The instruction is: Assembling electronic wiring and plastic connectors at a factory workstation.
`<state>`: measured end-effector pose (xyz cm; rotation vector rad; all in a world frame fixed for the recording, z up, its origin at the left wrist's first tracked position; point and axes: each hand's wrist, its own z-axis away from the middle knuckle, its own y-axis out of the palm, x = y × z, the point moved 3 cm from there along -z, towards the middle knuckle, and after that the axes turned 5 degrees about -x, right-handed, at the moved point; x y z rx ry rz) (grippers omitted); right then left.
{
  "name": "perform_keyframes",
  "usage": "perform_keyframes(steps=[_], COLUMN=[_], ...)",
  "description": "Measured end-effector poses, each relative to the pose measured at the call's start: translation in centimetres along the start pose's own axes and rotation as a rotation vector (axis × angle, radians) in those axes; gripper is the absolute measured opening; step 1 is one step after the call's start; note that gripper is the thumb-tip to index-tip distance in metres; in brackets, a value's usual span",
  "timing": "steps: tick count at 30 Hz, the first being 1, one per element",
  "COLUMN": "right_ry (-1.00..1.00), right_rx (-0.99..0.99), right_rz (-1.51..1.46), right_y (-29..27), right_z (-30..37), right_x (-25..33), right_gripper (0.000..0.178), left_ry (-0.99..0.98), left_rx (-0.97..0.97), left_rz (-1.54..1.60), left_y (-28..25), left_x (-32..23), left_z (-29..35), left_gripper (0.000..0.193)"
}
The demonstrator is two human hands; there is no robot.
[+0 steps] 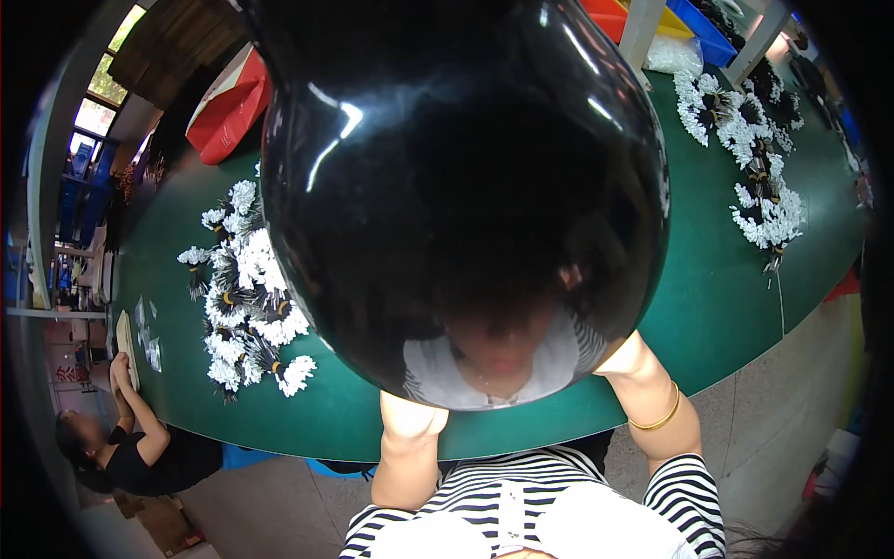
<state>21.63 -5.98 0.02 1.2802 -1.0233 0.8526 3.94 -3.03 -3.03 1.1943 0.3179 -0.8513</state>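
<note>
A large glossy black rounded thing (466, 214), perhaps a lampshade, fills the middle of the head view and hides most of what lies before me. My left hand (410, 415) reaches in under its lower left edge, showing only around the wrist. At its lower right edge, only the heel and wrist of my right hand (626, 358) show, with a gold bangle (657, 411) farther down that forearm. The fingers of both hands are covered, so whether they hold anything does not show. Left of the black thing lies a heap of banded bundles (244, 303), dark wires with white ends.
The green table (708, 307) curves around me. More white-ended wire bundles (759, 158) lie along its right side. A red bag (233, 116) sits at the far left; a blue bin (703, 30) stands far right. Another person (140, 447) sits at the left edge.
</note>
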Motion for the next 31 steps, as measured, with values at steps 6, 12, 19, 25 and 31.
perform_keyframes(steps=[6, 12, 19, 25, 31], right_ry=[-0.002, 0.001, 0.022, -0.022, -0.010], right_rx=[0.010, 0.019, 0.030, 0.067, -0.002], right_rz=[0.008, 0.037, -0.083, -0.057, -0.121], right_y=[0.0, 0.2, -0.2, 0.0, 0.3], right_z=[0.1, 0.1, 0.2, 0.1, 0.1], right_x=[0.0, -0.2, -1.6, -1.3, -1.1], right_gripper=[0.015, 0.015, 0.024, 0.028, 0.036], left_ry=[-0.006, 0.069, 0.200, 0.194, 0.139], left_rx=[0.114, 0.172, 0.522, 0.418, 0.405], left_rz=[0.046, 0.021, -0.201, -0.340, -0.376], left_y=[0.0, -0.8, -1.5, -2.2, -1.6], left_x=[0.1, 0.3, 0.1, 0.2, 0.4], left_z=[0.1, 0.2, 0.4, 0.9, 0.7], left_gripper=[0.034, 0.038, 0.080, 0.088, 0.092])
